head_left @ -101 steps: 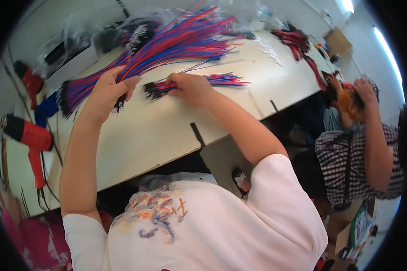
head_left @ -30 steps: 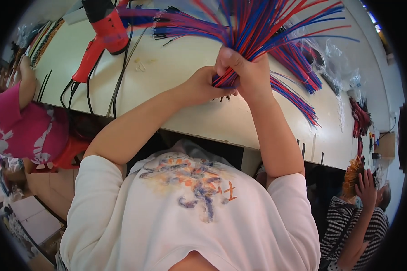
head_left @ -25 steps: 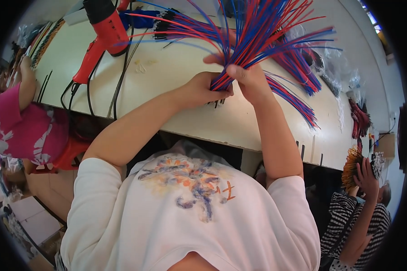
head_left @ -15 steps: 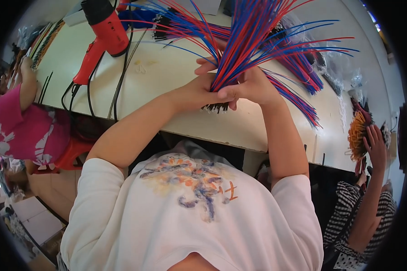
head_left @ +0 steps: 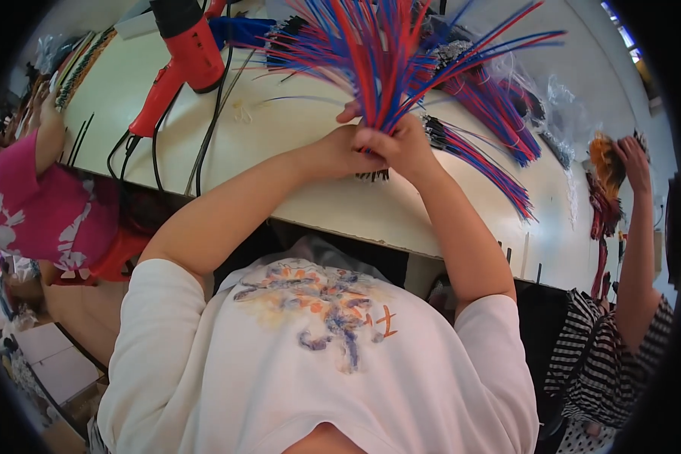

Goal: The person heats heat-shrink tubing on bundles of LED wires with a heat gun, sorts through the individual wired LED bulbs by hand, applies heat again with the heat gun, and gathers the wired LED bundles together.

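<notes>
A thick bunch of red and blue wires point(head_left: 378, 68) stands upright between my hands, its loose upper ends fanning out and partly blurred. My left hand point(head_left: 344, 153) is closed round its lower part from the left side. From the right, my right hand point(head_left: 402, 148) wraps the same bunch, with its thumb across the front. Small dark wire ends point(head_left: 373, 176) poke out below my hands, just above the table's front part. Most of the fingers behind the bunch are hidden.
A red heat gun point(head_left: 180, 72) with a black nozzle and cords lies on the pale table point(head_left: 242, 159) at left. More wire bundles point(head_left: 483, 166) lie to the right, near clear plastic bags point(head_left: 560, 106). Co-workers sit either side; the right one's hand point(head_left: 634, 163) holds orange wires point(head_left: 605, 166).
My right hand has shifted left and closed in nearer my left hand. The bunch's upper ends have swung and spread left. The right co-worker's hand has risen with the orange wires.
</notes>
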### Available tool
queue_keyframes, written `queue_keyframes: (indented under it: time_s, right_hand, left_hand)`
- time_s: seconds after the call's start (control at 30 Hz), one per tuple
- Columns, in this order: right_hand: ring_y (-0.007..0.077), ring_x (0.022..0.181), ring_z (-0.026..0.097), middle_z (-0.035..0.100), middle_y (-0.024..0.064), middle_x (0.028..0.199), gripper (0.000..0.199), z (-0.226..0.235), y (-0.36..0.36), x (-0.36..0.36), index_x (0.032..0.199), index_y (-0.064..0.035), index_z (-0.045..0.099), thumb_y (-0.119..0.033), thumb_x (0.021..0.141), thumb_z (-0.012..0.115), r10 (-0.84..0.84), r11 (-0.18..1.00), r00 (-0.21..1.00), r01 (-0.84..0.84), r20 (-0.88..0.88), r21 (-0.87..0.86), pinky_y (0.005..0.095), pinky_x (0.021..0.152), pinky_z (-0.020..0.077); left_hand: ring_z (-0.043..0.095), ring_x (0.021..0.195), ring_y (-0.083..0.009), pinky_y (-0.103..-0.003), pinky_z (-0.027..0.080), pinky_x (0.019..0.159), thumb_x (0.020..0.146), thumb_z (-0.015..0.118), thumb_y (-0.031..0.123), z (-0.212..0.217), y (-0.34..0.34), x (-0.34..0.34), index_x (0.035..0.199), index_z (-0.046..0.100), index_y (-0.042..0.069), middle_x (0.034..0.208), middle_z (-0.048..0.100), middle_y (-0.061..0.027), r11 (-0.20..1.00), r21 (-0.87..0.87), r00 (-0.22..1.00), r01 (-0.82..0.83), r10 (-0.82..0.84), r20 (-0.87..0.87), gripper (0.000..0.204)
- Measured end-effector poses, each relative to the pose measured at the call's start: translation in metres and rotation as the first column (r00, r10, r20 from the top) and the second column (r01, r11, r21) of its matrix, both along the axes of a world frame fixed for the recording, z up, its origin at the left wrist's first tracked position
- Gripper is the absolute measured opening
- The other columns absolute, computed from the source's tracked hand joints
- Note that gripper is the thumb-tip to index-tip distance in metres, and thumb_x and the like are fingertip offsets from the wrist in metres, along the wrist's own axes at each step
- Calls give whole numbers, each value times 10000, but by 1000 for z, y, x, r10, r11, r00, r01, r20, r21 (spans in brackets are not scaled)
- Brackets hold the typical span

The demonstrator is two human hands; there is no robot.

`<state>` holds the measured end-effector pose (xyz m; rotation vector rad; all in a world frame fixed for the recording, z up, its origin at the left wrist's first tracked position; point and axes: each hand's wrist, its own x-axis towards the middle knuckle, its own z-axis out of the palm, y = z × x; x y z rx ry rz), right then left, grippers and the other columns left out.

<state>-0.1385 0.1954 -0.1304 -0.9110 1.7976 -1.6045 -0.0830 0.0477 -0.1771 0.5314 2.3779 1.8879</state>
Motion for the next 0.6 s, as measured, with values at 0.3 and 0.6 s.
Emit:
queue_keyframes:
  time_s: [0.3, 0.6]
  right_hand:
    - [219, 1088, 564, 605, 140, 1194, 504, 25, 41, 63, 1152, 1, 575, -377, 840, 690, -193, 981, 881, 163, -431, -106, 355, 923, 439]
    - [336, 1002, 604, 638, 165, 1096, 441, 65, 49, 128, 1142, -12, 598, -179, 756, 732, 155, 971, 680, 30, -717, 238, 400, 872, 469]
  left_hand:
    - [618, 731, -197, -345, 479, 678, 826, 560, 185, 78, 3, 50, 963, 626, 5, 751, 631, -109, 951, -217, 959, 219, -168, 230, 235]
    - [662, 797, -299, -422, 508, 708, 794, 603, 236, 72, 13, 48, 962, 673, 31, 830, 682, -138, 399, -869, 942, 293, -276, 191, 274]
